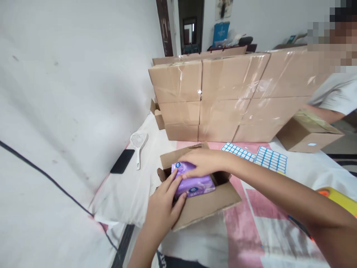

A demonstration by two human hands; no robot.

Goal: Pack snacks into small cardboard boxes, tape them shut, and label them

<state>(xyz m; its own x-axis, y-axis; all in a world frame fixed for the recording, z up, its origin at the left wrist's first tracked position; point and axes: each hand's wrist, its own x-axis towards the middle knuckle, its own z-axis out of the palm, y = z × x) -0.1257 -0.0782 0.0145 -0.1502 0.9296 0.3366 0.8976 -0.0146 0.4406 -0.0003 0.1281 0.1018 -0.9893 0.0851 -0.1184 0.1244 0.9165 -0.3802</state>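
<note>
A purple soft pack [199, 185], which looks like packaged tissues, sits partly inside an open cardboard box [212, 204] with its flaps spread out. My left hand [166, 203] grips the pack's left end, fingers over the top and thumb along the near side. From the far side, my right hand [196, 163] is closed over the pack's upper part, with the forearm crossing above the box's right flap. The inside of the box is mostly hidden by the pack and my hands.
Taped cartons [225, 82] form a wall behind the box. A white slotted skimmer [138, 143] and a black phone [122, 161] lie left. Blue-edged label sheets [270, 159] and a yellow-orange object [338, 199] lie right. Beyond, a person's arm [325, 112] is at another carton [311, 137].
</note>
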